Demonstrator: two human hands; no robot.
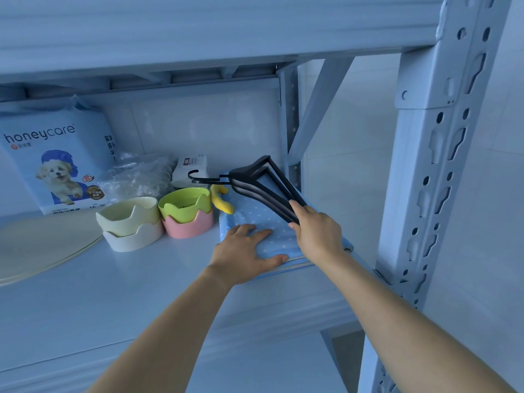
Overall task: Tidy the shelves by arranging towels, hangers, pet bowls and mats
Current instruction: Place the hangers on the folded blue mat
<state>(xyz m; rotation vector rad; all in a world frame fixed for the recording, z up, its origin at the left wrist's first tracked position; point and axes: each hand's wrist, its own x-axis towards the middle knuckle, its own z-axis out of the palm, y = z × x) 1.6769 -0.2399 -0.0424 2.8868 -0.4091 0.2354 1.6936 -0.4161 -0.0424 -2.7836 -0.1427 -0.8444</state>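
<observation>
A folded blue towel point(255, 214) with white dots lies at the right end of the shelf point(136, 279). My left hand point(245, 251) rests flat on its front part, fingers straight. My right hand point(317, 231) grips the lower ends of a bunch of black hangers point(263, 182), held tilted above the towel with the hooks pointing left. To the left stand two stacks of pet bowls: a green bowl point(184, 204) on a pink bowl point(188, 226), and a cream bowl point(129, 214) on a white bowl point(133, 239). A round beige mat point(42, 245) lies at the far left.
A pet pad package point(54, 157) leans against the back wall beside a clear plastic bag point(139, 177) and a small white box point(190, 168). A yellow toy point(222, 199) lies on the towel's left edge. The shelf's metal upright point(433, 165) stands close on the right.
</observation>
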